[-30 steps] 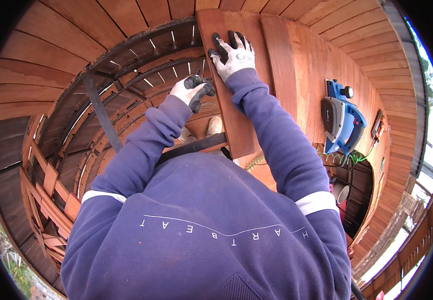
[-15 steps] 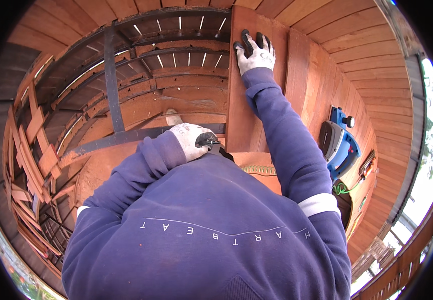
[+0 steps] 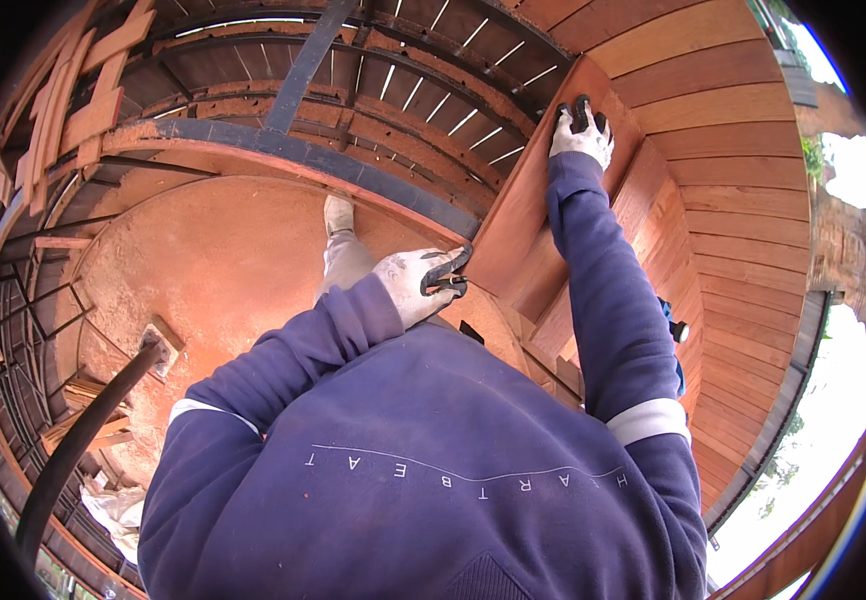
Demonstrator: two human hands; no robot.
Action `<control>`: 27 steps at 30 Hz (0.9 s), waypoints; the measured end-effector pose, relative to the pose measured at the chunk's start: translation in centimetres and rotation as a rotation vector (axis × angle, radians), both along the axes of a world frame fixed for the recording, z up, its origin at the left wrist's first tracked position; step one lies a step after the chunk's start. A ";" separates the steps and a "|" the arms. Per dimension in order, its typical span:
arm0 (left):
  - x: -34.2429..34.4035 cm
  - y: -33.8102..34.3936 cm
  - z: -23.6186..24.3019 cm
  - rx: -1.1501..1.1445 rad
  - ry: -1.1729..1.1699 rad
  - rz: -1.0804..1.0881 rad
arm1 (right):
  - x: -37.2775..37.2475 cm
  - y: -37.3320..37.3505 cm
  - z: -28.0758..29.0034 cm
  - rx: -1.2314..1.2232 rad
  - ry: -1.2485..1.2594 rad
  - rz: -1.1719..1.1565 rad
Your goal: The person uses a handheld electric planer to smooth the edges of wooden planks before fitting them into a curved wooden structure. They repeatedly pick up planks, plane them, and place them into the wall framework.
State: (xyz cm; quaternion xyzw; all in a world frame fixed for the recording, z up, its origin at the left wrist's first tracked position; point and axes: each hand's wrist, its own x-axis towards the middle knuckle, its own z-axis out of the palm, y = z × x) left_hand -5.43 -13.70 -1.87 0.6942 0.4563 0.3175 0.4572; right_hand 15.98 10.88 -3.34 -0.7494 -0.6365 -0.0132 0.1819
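Observation:
My right hand [image 3: 583, 135], in a white glove with dark fingertips, lies with fingers spread on the far part of a wide reddish-brown wooden board [image 3: 523, 215]. This board is at the edge of the laid planks, across the curved dark metal beams. My left hand [image 3: 423, 285], gloved alike, is at the board's near end, beside the dark curved beam [image 3: 383, 178]. Its fingers are closed round a small dark stick-like thing [image 3: 448, 284], too small to name, while the index finger reaches out to the board's near corner.
Laid planks [image 3: 743, 190] curve along the right. A blue power tool [image 3: 671, 320] is partly hidden behind my right arm. Open framing lies ahead, above a dusty orange floor [image 3: 223, 235]. Loose wood strips [image 3: 63, 90] are stacked at left, and a dark post [image 3: 93, 420] rises nearer.
My view has turned toward the left, bringing in more floor and the post. My left hand has moved up to the board's near corner, its index finger now extended. My right hand stays on the board.

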 end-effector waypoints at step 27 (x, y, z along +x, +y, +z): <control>2.5 23.5 0.9 -0.343 -1.191 0.262 | -0.5 -0.7 0.8 -0.016 0.008 -0.008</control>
